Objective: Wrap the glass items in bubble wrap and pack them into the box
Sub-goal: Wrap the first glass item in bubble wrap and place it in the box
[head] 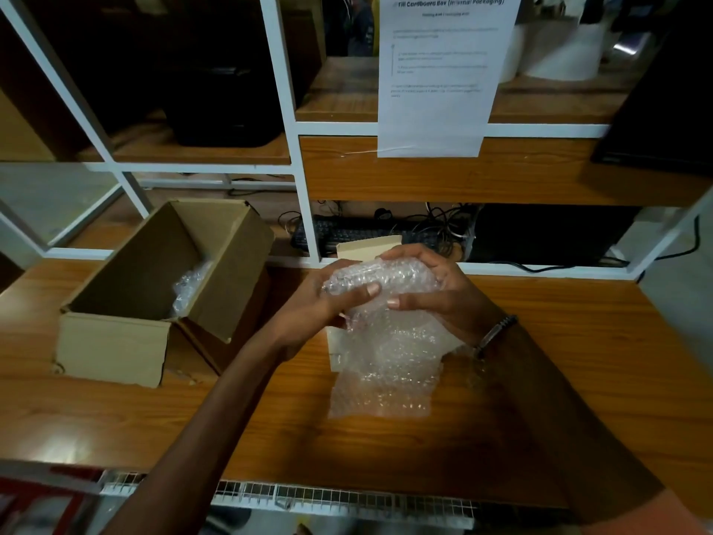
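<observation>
Both hands hold a bundle of bubble wrap [386, 279] above the wooden table [578, 380]. My left hand [328, 303] grips its left end, thumb across the front. My right hand [436, 291] curls over its right end from above. A loose tail of the bubble wrap hangs down onto the table below the hands. What lies inside the bundle is hidden. An open cardboard box [115, 341] stands to the left, with a wrapped bubble-wrap bundle [189, 283] inside it.
A small pale cardboard piece [366, 245] sits just behind the hands. A white-framed shelf with a black keyboard [347, 233] and cables runs along the back. A printed instruction sheet [440, 71] hangs above. A wire rack edges the table front.
</observation>
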`<state>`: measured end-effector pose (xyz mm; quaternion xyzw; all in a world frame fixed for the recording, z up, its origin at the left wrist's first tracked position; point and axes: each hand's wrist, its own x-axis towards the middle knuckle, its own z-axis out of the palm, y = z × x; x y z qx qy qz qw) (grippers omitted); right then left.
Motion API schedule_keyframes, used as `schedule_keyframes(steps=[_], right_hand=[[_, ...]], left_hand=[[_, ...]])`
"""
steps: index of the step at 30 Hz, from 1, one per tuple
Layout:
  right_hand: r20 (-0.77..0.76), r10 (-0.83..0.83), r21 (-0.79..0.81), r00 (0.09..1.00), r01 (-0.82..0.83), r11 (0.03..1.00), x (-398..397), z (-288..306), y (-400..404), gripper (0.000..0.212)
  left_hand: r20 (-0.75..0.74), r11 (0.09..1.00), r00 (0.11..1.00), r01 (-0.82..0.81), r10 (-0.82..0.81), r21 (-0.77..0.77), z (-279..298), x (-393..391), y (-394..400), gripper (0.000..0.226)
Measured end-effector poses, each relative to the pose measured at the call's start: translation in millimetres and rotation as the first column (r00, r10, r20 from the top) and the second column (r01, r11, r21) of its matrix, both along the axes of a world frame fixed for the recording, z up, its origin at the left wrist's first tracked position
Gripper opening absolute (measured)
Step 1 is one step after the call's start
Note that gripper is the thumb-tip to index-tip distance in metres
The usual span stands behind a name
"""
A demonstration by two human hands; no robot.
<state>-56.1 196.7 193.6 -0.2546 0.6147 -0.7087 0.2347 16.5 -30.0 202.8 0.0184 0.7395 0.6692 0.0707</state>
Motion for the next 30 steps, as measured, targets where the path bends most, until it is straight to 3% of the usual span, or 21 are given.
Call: schedule_keyframes(steps=[4,7,9,11,16,21,24,27,30], right_hand=[[0.090,-0.007,0.040,0.996,0.004,0.999,1,2,-1,0.056],[0.154,-0.075,0.173,0.985,0.048,0.984,-1,-2,-5,0.058],[0.197,-0.075,0.122,0.978,0.051,0.991,-1,-5,-6,0.053],[0.191,-0.072,0.059,0.979,0.062,0.996,1,-2,-3,0.042],[0.132,-0.002,-0.022,0.991,0.005,1.000,4,-5,3,0.046],[0.112,-0.003,-0.016,0.994,0.005,1.000,1,-12,6,0.055],[0.170,-0.013,-0.033,0.985,0.019,0.999,-1,-11,5,0.060],[0.272,-0.058,0.075,0.961,0.038,0.996,-3,-7,1,0.053],[0.227,-0.058,0.082,0.972,0.040,0.996,-3,-7,5,0.057]], left_hand=[[-0.129,0.997,0.991,-0.037,0.046,0.073,-9,2,2,0.056],[-0.248,0.994,0.967,-0.078,0.057,-0.075,-16,1,5,0.065],[-0.233,0.997,0.972,-0.059,0.044,-0.059,-16,0,4,0.074],[-0.123,0.999,0.992,-0.033,0.039,0.043,-14,1,0,0.082],[0.062,0.992,0.995,-0.080,0.075,0.095,-9,-4,1,0.062],[-0.001,0.990,0.992,-0.128,0.129,0.059,-5,-10,3,0.032],[-0.084,0.990,0.989,-0.118,0.125,0.080,-6,-10,3,0.037],[-0.193,0.993,0.974,-0.112,0.117,0.037,-10,-8,7,0.037],[-0.242,0.995,0.966,-0.095,0.093,0.003,-17,-7,7,0.054]])
